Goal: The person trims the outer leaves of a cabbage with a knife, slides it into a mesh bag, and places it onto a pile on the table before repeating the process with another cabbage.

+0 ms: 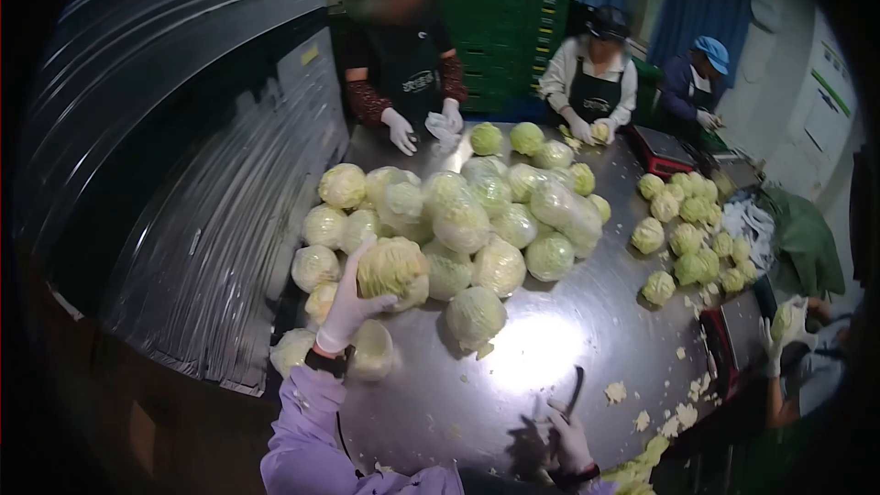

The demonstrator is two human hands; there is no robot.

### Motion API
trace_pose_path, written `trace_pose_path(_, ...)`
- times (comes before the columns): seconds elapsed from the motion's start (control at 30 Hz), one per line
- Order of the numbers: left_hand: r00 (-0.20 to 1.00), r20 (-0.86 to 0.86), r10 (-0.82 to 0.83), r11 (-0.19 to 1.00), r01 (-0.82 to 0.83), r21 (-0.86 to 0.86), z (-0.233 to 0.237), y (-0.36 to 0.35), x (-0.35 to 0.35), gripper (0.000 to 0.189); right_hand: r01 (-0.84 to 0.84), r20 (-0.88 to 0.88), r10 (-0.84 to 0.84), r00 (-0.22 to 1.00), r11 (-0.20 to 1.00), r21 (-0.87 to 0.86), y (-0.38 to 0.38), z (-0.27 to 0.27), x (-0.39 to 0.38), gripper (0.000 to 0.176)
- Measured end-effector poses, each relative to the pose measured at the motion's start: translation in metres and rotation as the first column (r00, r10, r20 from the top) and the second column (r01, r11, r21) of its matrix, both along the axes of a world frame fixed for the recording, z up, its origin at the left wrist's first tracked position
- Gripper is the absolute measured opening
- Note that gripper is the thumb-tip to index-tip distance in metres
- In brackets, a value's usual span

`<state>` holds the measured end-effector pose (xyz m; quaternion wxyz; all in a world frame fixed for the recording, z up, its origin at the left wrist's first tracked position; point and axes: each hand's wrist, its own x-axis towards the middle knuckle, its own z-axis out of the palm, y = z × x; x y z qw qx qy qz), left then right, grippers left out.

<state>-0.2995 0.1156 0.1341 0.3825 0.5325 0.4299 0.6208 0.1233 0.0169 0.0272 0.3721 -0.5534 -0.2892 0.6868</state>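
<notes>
My left hand (346, 310), in a white glove, is wrapped round a pale green cabbage (392, 268) from its left side and below. It holds the cabbage at the near edge of a large pile of cabbages (458, 220), many of them in clear film. My right hand (570, 440), also gloved, is low over the near part of the metal table (550, 312). Its fingers are closed on a knife (577, 390) with a dark, slightly curved blade pointing up and away. A single cabbage (476, 318) sits between my hands, toward the pile.
Across the table two people (412, 73) (596, 82) work with gloved hands; another person (698, 82) is farther right. At right lie smaller cabbages (687, 220), leaf scraps (683, 417) and red scales (720, 348). A co-worker's gloved hands (786, 325) hold a cabbage there. Film-wrapped stacks (220, 211) stand left.
</notes>
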Motion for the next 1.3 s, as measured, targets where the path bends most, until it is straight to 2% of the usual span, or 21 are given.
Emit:
trace_pose_path(0.03,0.983,-0.181,0.009,0.998,0.003,0.065,-0.022,0.0,0.006,0.104,-0.026,-0.092,0.025,0.995,1.0,-0.01,0.006,0.012,-0.016,0.037)
trace_pose_path(0.07,0.989,0.074,-0.125,0.991,0.121,0.049,-0.015,-0.009,0.04,0.107,-0.05,-0.184,0.048,0.982,0.999,-0.006,0.013,0.023,-0.03,0.042)
trace_pose_path(0.13,0.986,0.079,-0.146,0.988,0.141,0.061,-0.028,-0.018,0.086,0.108,-0.16,-0.3,0.186,0.936,0.981,0.109,0.018,0.041,-0.044,0.048)
trace_pose_path(0.23,0.985,-0.001,-0.175,0.985,0.175,-0.005,-0.036,-0.044,0.15,0.11,-0.118,-0.452,0.164,0.877,0.985,0.13,0.008,0.054,-0.049,0.054)
trace_pose_path(0.33,0.936,-0.112,-0.333,0.94,0.339,0.046,-0.091,-0.057,0.187,0.109,-0.006,-0.612,0.032,0.79,0.999,0.044,-0.001,0.041,-0.037,0.054)
trace_pose_path(0.37,0.921,-0.114,-0.373,0.928,0.373,-0.025,-0.098,-0.065,0.196,0.11,0.02,-0.616,0.005,0.788,0.999,0.033,-0.005,0.032,-0.029,0.054)
trace_pose_path(0.4,0.91,-0.112,-0.399,0.917,0.396,-0.043,-0.099,-0.075,0.205,0.11,0.032,-0.565,-0.013,0.825,0.999,0.025,-0.01,0.02,-0.019,0.054)
trace_pose_path(0.47,0.889,0.21,-0.408,0.898,0.432,-0.081,-0.097,-0.087,0.214,0.098,0.049,-0.465,-0.038,0.884,0.999,0.011,-0.02,0.004,-0.007,0.054)
trace_pose_path(0.5,0.884,0.21,-0.419,0.89,0.445,-0.101,-0.091,-0.092,0.216,0.098,0.084,-0.455,-0.062,0.889,0.996,0.028,-0.025,0.012,-0.006,0.054)
trace_pose_path(0.53,0.853,0.18,-0.491,0.828,0.521,-0.209,-0.082,-0.094,0.215,0.098,0.095,-0.461,-0.08,0.884,0.995,0.009,-0.028,0.019,0.0,0.054)
trace_pose_path(0.6,0.813,0.149,-0.562,0.746,0.577,-0.334,-0.087,-0.101,0.211,0.097,-0.202,-0.134,0.219,0.967,0.971,0.127,-0.032,0.024,0.012,0.064)
trace_pose_path(0.7,0.748,-0.002,-0.663,0.678,0.6,-0.423,-0.101,-0.102,0.204,0.108,-0.212,-0.138,0.235,0.962,0.964,0.161,-0.034,0.006,0.012,0.073)
trace_pose_path(0.8,0.776,-0.049,-0.629,0.724,0.563,-0.399,-0.09,-0.118,0.208,0.104,-0.291,-0.098,0.305,0.947,0.948,0.132,-0.036,0.007,0.017,0.074)
trace_pose_path(0.9,0.836,-0.186,-0.517,0.835,0.444,-0.326,-0.115,-0.133,0.206,0.095,-0.339,0.072,0.333,0.94,0.891,0.303,-0.034,-0.017,0.013,0.07)
trace_pose_path(0.97,0.852,-0.416,-0.316,0.925,0.179,-0.336,-0.133,-0.143,0.209,0.091,-0.243,0.319,0.151,0.936,0.931,0.273,-0.036,-0.02,0.01,0.054)
trace_pose_path(1.0,0.852,-0.415,-0.318,0.922,0.177,-0.343,-0.137,-0.148,0.211,0.091,-0.244,0.317,0.154,0.936,0.932,0.266,-0.04,-0.032,0.012,0.054)
trace_pose_path(1.07,0.811,-0.476,-0.339,0.864,0.067,-0.499,-0.142,-0.152,0.216,0.093,-0.388,0.691,0.066,0.72,0.864,0.321,-0.048,-0.06,0.018,0.041)
trace_pose_path(1.1,0.809,-0.474,-0.348,0.858,0.072,-0.509,-0.148,-0.153,0.218,0.093,-0.468,0.762,-0.06,0.644,0.758,0.455,-0.055,-0.048,0.012,0.03)
trace_pose_path(1.17,0.744,-0.628,-0.228,0.921,-0.044,-0.386,-0.159,-0.155,0.223,0.092,-0.542,0.815,-0.004,0.58,0.745,0.389,-0.076,-0.049,0.006,0.026)
trace_pose_path(1.2,0.743,-0.626,-0.235,0.919,-0.041,-0.393,-0.154,-0.154,0.228,0.092,-0.613,0.86,0.039,0.509,0.717,0.331,-0.082,-0.047,0.002,0.024)
trace_pose_path(1.3,0.73,-0.606,-0.317,0.875,-0.022,-0.484,-0.138,-0.148,0.244,0.09,-0.605,0.87,0.068,0.488,0.745,0.281,-0.088,-0.028,-0.003,0.019)
